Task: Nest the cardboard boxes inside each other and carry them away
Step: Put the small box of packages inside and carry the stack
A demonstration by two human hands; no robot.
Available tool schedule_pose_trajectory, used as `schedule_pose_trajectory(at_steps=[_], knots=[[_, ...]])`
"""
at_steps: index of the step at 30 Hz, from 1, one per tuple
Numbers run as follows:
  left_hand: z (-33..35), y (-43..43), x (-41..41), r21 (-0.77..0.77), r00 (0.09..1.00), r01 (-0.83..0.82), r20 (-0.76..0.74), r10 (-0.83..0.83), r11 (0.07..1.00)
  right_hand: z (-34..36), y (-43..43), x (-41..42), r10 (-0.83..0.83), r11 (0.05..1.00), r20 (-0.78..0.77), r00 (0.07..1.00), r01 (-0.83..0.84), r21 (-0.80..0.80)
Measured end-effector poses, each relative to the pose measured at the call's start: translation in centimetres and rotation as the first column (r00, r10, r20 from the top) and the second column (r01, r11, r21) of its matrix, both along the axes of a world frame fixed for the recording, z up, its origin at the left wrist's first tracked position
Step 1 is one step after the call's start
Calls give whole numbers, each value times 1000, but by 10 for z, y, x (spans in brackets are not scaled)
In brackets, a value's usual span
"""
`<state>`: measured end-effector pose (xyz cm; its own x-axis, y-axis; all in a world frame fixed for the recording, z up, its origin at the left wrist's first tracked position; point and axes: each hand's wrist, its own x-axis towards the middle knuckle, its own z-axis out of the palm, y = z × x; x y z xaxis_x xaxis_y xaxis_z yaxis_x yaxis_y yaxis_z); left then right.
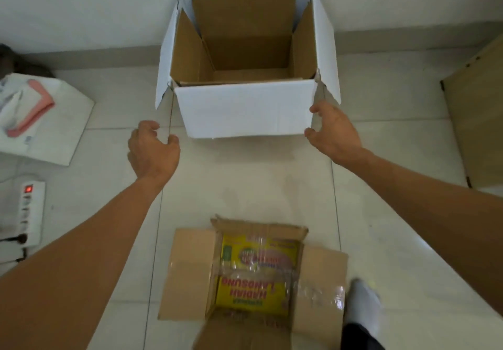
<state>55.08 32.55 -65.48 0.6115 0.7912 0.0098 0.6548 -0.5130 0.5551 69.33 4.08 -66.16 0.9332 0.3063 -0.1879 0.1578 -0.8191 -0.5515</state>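
Note:
A large white cardboard box [245,107] stands open on the tiled floor ahead, its brown inside showing and its flaps spread outward. My left hand [152,148] hovers just left of its near flap, fingers curled apart and holding nothing. Beside the flap's right corner, my right hand [334,129] has its fingertips at the edge, not closed on it. Close to my feet lies a smaller brown box [185,273] with its flaps folded flat. A yellow printed panel shows inside it under clear tape.
A white bag with a pink item [40,115] lies on the floor at left. A power strip [30,210] with a lit red switch sits below it. A wooden panel [476,120] stands at right. My foot in a white sock [362,303] is beside the small box.

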Motion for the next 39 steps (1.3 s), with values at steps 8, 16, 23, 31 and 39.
schedule_pose_trajectory(at_steps=[8, 16, 23, 31, 39], knots=[[-50, -38, -122, -261, 958, -9, -278, -66, 965, -29, -51, -121, -110, 994, -190, 976, 103, -48], [-119, -58, -228, -419, 874, -140, -479, -87, 897, -89, -101, -240, -187, 974, -395, 899, 116, -196], [-153, -69, -255, -413, 890, -109, -445, -96, 904, -130, -126, -291, -263, 950, -434, 862, 152, -273], [-175, -64, -264, -239, 878, -195, -475, 61, 951, -161, -130, -316, -541, 837, -496, 680, 497, -232], [-148, -62, -257, -248, 953, -34, -301, -44, 968, -135, -121, -306, -534, 813, -570, 625, 565, -143]])
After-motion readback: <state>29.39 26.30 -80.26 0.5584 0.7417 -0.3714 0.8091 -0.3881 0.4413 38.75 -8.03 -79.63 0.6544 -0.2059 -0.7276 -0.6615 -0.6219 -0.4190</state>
